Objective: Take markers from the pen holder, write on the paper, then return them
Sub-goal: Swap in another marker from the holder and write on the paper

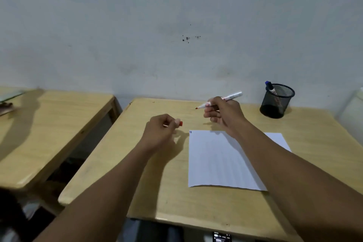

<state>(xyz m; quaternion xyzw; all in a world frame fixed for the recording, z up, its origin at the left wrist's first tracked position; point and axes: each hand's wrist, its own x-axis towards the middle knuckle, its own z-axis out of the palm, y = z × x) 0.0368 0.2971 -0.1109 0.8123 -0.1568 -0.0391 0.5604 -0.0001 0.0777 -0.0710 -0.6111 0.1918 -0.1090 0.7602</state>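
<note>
My right hand (224,113) grips an uncapped red marker (230,97), its red tip pointing left above the desk, beyond the paper's far edge. My left hand (164,126) pinches the marker's red cap (180,123) to the left of the paper. The white sheet of paper (216,161) lies flat on the wooden desk (161,188), with two short blue strokes at its far left corner; my right forearm crosses over it. A black mesh pen holder (276,102) stands at the desk's far right and holds a blue-capped marker (270,86).
A second wooden desk (49,124) stands to the left across a gap, with some flat items at its far left edge. A pale wall runs right behind both desks. A phone (222,237) shows below the near desk edge.
</note>
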